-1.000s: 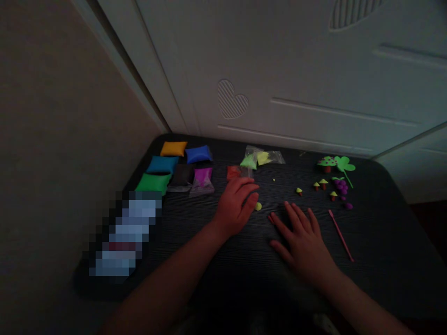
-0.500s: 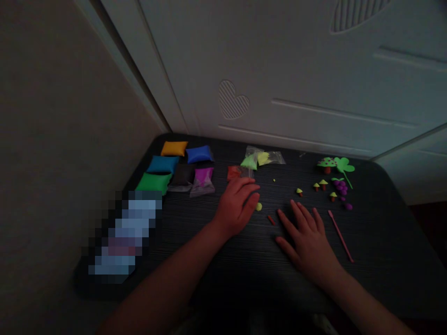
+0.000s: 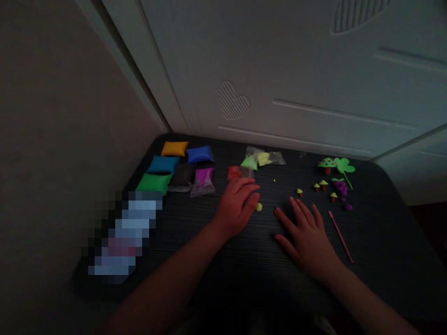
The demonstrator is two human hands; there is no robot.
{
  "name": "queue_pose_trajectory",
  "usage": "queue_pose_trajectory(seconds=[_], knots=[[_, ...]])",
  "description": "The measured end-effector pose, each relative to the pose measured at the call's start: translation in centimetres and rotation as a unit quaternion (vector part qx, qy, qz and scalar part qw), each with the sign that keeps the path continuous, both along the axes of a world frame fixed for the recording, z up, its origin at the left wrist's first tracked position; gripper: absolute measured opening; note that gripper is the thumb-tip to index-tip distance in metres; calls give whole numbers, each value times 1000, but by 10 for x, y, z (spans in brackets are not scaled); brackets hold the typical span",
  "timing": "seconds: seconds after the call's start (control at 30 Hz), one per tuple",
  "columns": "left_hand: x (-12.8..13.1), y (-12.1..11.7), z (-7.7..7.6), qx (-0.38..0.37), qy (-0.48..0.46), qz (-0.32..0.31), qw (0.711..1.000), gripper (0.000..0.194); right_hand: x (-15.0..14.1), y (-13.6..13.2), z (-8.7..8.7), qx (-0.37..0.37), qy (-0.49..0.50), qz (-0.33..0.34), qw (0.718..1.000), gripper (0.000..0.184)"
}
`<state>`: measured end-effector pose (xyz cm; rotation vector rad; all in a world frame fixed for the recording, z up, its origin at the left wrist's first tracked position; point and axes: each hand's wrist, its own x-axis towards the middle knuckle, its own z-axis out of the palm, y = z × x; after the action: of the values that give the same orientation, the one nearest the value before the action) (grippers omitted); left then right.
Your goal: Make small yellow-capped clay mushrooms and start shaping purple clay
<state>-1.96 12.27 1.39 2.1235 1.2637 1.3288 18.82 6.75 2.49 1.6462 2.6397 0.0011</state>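
Observation:
My left hand (image 3: 237, 204) rests on the dark table (image 3: 384, 242) with loosely curled fingers, empty, beside a small yellow clay ball (image 3: 259, 207). My right hand (image 3: 307, 235) lies flat, fingers stretched, palm down on the table. A small red clay roll (image 3: 277, 213) lies at its index fingertip, partly covered. A red clay bag (image 3: 234, 172) sits just beyond my left hand.
Coloured clay bags (image 3: 174, 170) are grouped at the back left. Clear bags with green and yellow clay (image 3: 260, 159) lie at the back. Small clay mushrooms, a tree and grapes (image 3: 333, 179) stand at the right, near a pink stick tool (image 3: 340, 235). A white door stands behind.
My flat right hand slid back and forth over the red clay roll, which showed clear of the fingers half a second ago and is at the index fingertip now. The left hand stayed still.

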Motion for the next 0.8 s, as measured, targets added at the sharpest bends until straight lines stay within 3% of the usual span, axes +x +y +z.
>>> queue_pose_trajectory(seconds=[0.17, 0.33, 0.5, 0.67, 0.8], knots=[[0, 0, 1, -8, 3, -3, 1000, 22, -1, -4, 0, -25, 1, 56, 998, 56], [-2, 1, 0, -2, 0, 5, 1000, 22, 1, -2, -5, 13, -10, 1, 1000, 54], [-2, -1, 1, -8, 6, -4, 1000, 23, -5, -4, -5, -18, 2, 60, 998, 57], [-2, 0, 1, -11, 5, 1, 1000, 22, 2, 1, -2, 12, -4, -21, 1000, 54], [0, 2, -1, -13, 16, -2, 1000, 20, 1, -1, 1, -21, 6, 46, 999, 56]])
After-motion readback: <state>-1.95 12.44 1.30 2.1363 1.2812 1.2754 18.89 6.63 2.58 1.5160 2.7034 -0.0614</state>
